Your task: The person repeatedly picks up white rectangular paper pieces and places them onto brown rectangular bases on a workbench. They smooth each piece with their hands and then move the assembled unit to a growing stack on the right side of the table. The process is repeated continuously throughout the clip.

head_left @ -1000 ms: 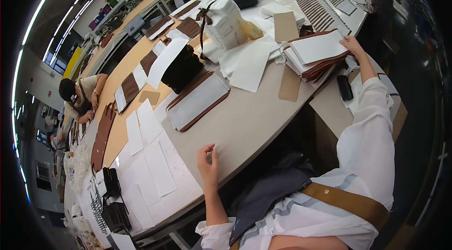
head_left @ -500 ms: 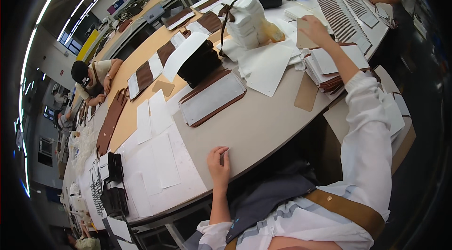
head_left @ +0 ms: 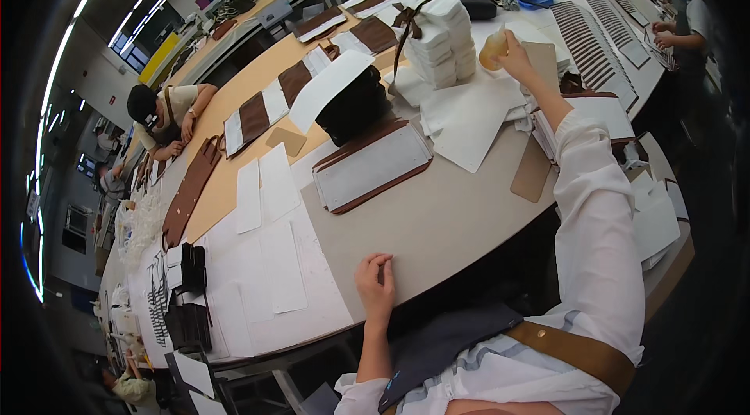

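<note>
At the back right of the table, my right hand [head_left: 513, 57] is raised with its fingers closed on a yellowish, see-through bottle-like container [head_left: 492, 51]. Just left of it rises a tall stack of white folded pads [head_left: 439, 40] with a dark brown strap hanging over it. Loose white sheets [head_left: 469, 122] spread out below the stack. My left hand [head_left: 376, 284] rests by the table's near edge, fingers loosely curled, thumb apart, nothing seen in it. The nearest piles are brown leather pieces topped with a pale panel [head_left: 375, 167] and a black stack under a white sheet [head_left: 332, 87].
Tan card templates [head_left: 531, 169] lie near the right edge, beside a pile of white-topped brown pieces [head_left: 598, 114]. Striped strips [head_left: 594, 48] fill the far right. A co-worker [head_left: 164, 118] leans on the table at left; another person's hands [head_left: 664, 36] work at far right.
My right hand has shifted left from the tan card and taken hold of the yellowish container, which stood beside the white stack. My left hand stays by the edge; the view has turned slightly.
</note>
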Motion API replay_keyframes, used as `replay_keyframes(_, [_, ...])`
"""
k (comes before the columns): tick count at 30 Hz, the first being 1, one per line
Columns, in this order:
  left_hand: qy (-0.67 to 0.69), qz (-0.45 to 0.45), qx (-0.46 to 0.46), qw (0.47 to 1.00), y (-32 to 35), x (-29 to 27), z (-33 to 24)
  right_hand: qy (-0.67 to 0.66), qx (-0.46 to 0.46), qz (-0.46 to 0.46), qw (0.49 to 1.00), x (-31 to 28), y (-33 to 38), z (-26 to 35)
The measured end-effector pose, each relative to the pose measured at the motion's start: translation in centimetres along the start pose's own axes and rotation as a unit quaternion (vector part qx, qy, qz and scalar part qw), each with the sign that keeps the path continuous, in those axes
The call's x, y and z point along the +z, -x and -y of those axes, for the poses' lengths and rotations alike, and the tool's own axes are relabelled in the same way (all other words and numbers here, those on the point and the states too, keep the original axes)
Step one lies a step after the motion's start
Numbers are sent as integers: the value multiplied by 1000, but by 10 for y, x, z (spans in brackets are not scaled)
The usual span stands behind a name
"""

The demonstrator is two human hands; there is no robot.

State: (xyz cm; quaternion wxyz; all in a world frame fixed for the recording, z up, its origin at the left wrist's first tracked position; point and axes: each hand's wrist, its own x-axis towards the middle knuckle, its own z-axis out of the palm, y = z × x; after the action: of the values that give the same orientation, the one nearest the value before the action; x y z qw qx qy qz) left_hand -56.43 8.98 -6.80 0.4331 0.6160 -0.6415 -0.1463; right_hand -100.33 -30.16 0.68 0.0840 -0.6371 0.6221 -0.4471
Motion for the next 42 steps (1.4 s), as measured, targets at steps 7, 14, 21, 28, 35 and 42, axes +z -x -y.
replay_keyframes(7, [3, 8, 8, 1000, 0, 1, 3, -131, -25, 25, 991, -141, 52, 55])
replay_keyframes(14, [0, 25, 6, 1000, 2, 1, 4, -83, 91, 52, 991, -301, 228, 100])
replay_keyframes(21, [1, 71, 44, 996, 2, 5, 8, 232, 199, -322, 896, -488, 386, -18])
replay_keyframes(28, [6, 70, 35, 997, 2, 7, 8, 356, 379, -388, 761, -468, 532, -128])
replay_keyframes(35, [-16, 34, 67, 997, -2, 4, 8, 469, 383, -420, 676, -470, 518, -187])
replay_keyframes(42, [22, 24, 14, 999, 0, 0, 10, -114, -81, -426, 894, -202, 298, 91])
